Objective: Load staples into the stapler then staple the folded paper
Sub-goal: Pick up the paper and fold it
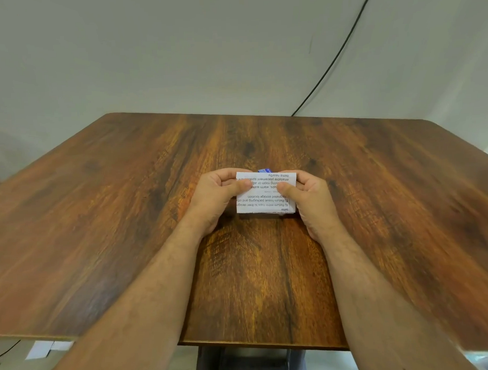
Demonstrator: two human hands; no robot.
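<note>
Left hand (219,192): gripped the left edge of the folded paper (266,192), thumb on top and fingers curled behind.
Right hand (309,195): pinched the paper's right edge the same way, thumb laid across the printed face.
Folded paper: was held between both hands over the middle of the desk (100,217), its printed lines upside down to the camera; whether its lower edge touched the desk could not be told.
Blue object (264,170): only a small corner peeked above the paper's far edge; what it was could not be told.
Desk edges: the near edge lay under the forearms, the far edge sat close to the wall (177,48).
Open room: bare wood stretched wide to the left, right and beyond the hands.
Cable (340,50): ran down the wall to the desk's far edge.
</note>
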